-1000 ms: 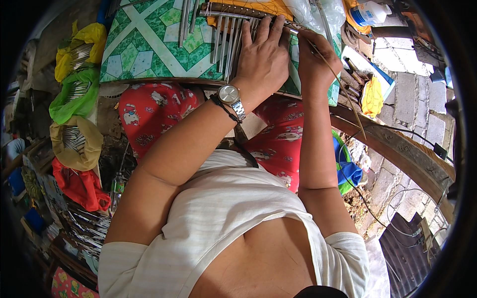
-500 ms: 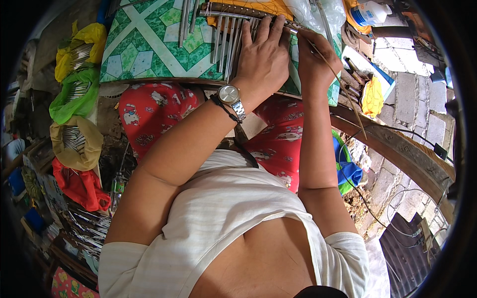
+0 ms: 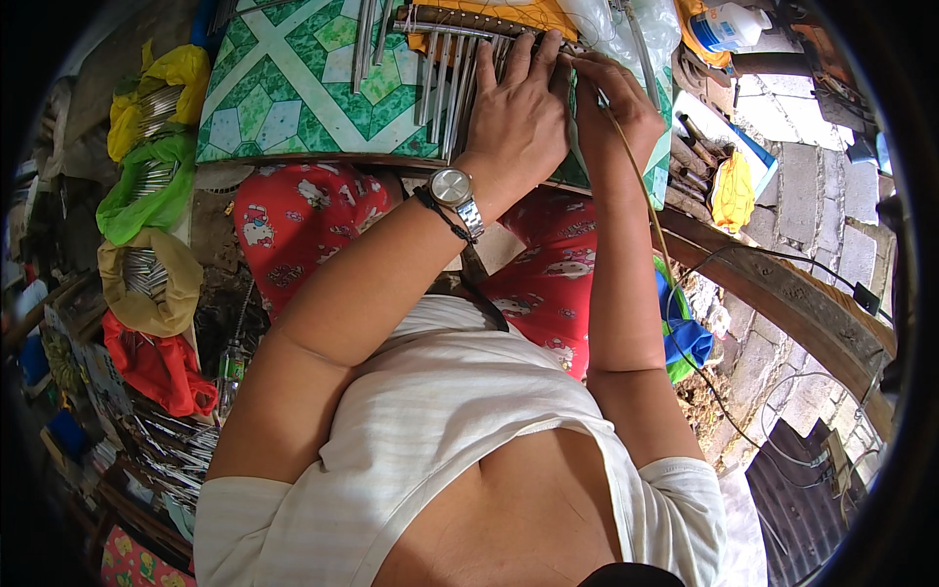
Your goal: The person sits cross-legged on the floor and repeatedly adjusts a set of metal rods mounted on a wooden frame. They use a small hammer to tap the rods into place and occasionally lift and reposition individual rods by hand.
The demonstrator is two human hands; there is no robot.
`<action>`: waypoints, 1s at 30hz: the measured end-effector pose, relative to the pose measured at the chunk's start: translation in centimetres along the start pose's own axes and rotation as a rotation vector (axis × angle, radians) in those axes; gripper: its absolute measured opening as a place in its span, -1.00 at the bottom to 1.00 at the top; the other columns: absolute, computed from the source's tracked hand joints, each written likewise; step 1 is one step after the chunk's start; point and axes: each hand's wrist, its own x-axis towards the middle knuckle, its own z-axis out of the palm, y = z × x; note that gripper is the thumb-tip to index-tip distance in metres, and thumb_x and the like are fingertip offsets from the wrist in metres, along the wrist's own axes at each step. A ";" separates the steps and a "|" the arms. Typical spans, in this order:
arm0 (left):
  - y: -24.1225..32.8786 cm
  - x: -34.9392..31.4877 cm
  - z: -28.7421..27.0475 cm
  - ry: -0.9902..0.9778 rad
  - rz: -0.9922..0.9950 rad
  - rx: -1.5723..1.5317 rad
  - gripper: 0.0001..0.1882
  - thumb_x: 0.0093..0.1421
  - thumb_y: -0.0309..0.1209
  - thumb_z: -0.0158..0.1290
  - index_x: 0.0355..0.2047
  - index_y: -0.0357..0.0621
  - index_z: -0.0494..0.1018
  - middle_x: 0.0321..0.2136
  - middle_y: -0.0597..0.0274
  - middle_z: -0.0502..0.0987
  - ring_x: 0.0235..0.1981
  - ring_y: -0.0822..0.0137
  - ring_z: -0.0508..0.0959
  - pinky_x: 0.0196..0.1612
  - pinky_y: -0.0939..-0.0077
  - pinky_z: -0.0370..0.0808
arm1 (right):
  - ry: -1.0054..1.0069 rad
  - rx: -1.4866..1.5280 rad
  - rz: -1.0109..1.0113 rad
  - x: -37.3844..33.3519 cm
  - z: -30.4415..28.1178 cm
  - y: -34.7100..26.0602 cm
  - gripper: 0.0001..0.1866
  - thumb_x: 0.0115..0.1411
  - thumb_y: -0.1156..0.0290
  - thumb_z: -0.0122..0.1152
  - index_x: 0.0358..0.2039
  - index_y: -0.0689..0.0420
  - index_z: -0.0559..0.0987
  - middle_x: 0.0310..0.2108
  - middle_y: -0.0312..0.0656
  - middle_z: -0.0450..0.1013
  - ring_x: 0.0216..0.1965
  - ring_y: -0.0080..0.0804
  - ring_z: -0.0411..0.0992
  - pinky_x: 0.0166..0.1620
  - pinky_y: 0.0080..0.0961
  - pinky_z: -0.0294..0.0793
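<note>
A slim dark wooden bar [image 3: 460, 20] with a row of holes lies at the far side of the tabletop, with thin cord around it. Several silver metal tubes [image 3: 445, 83] are lined up below it, pointing toward me. My left hand [image 3: 518, 122] rests over the tubes and the bar's right part, its fingers spread. Close beside its thumb, my right hand [image 3: 614, 112] pinches a long, thin tan stick [image 3: 638, 176], which slants back past my right wrist. The fingers hide the stick's tip and the right end of the bar.
The table [image 3: 323, 117] has a green and white patterned top. More loose tubes [image 3: 367, 44] lie at its far left. Clear plastic [image 3: 626, 29] and a white bottle [image 3: 729, 26] are at far right. Tube-filled bags, including a green bag [image 3: 147, 201], stand at left; a wooden beam [image 3: 773, 284] at right.
My right hand has shifted slightly left, closer to the left thumb, and its fingers have drawn together. The tan stick has swung to a steeper slant nearer my forearm. My left hand has stayed put.
</note>
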 end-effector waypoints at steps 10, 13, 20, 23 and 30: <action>0.0 -0.1 -0.4 -0.046 0.003 -0.005 -0.53 0.24 -0.30 0.03 0.13 -0.17 0.53 0.35 0.05 0.32 0.36 0.01 0.24 0.35 -0.29 0.09 | 0.081 0.077 0.143 0.1 0.2 -0.3 -0.87 0.13 0.56 0.37 -0.29 0.09 0.73 -0.33 -0.13 0.66 -0.33 -0.25 0.67 -0.22 -0.45 0.63; 0.1 0.0 -0.5 -0.044 0.001 -0.012 -0.54 0.24 -0.31 0.02 0.12 -0.18 0.55 0.35 0.05 0.31 0.36 0.01 0.24 0.35 -0.29 0.08 | 0.066 0.025 0.140 0.2 0.0 -0.4 -0.86 0.12 0.56 0.36 -0.29 0.08 0.73 -0.35 -0.14 0.66 -0.34 -0.29 0.67 -0.23 -0.47 0.62; 0.1 0.0 -0.5 -0.042 0.002 -0.003 -0.54 0.26 -0.31 0.01 0.14 -0.18 0.53 0.35 0.05 0.31 0.36 0.01 0.24 0.36 -0.28 0.09 | 0.065 0.025 0.156 0.2 -0.1 -0.5 -0.86 0.12 0.55 0.38 -0.29 0.08 0.74 -0.37 -0.15 0.66 -0.35 -0.32 0.67 -0.24 -0.49 0.62; 0.1 0.0 -0.5 -0.037 0.002 -0.001 -0.54 0.27 -0.30 0.00 0.14 -0.18 0.53 0.34 0.05 0.32 0.36 0.01 0.25 0.35 -0.27 0.09 | 0.067 0.035 0.146 0.2 -0.1 -0.4 -0.86 0.12 0.56 0.37 -0.29 0.08 0.74 -0.36 -0.16 0.66 -0.36 -0.32 0.67 -0.24 -0.49 0.61; 0.1 -0.1 -0.2 -0.039 0.000 0.014 -0.53 0.28 -0.29 0.00 0.15 -0.18 0.53 0.34 0.06 0.33 0.35 0.01 0.26 0.34 -0.27 0.11 | 0.069 0.063 0.130 0.2 0.0 -0.2 -0.87 0.12 0.56 0.37 -0.30 0.09 0.73 -0.35 -0.16 0.66 -0.35 -0.32 0.67 -0.23 -0.48 0.62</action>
